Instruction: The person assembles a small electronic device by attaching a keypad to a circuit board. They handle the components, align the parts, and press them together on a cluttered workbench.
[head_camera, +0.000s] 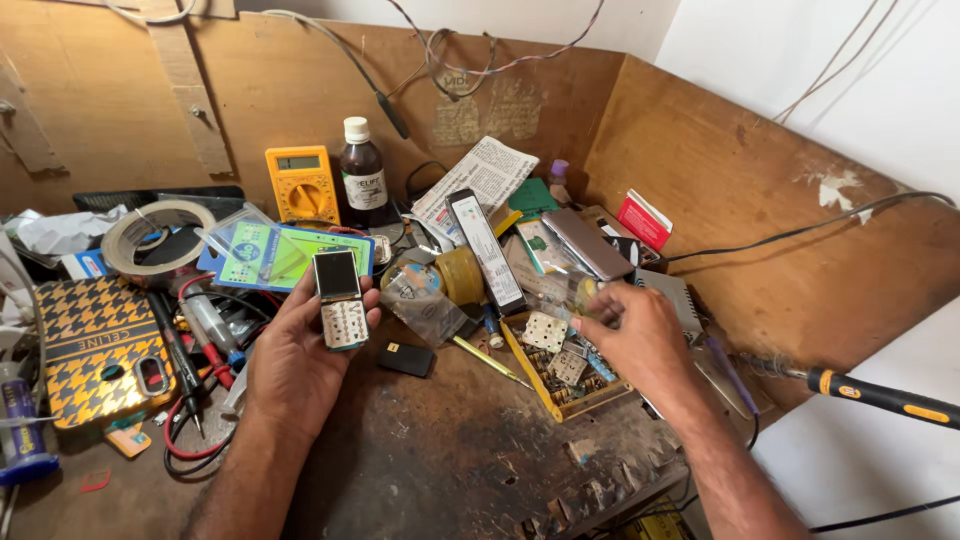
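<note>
Left hand (300, 360) holding small phone (340, 298), right hand (640, 335) over yellow parts tray (560, 385)

A yellow handheld multimeter with a small grey rectangular screen (302, 185) is leaning against the back board, and just beside it a dark brown glass bottle with a white cap (362, 175) is showing a white paper label. A flat green and blue plastic blister package (283, 256) is lying in front of them, its near edge passing behind the small open flip phone (340, 299), whose dark square screen is facing up in the left hand (300, 360). Farther right, a long black slab with a white label strip (486, 250) is resting over a printed white paper sheet (478, 180), and a small red and white cardboard packet (643, 220) is standing near the right board.
</note>
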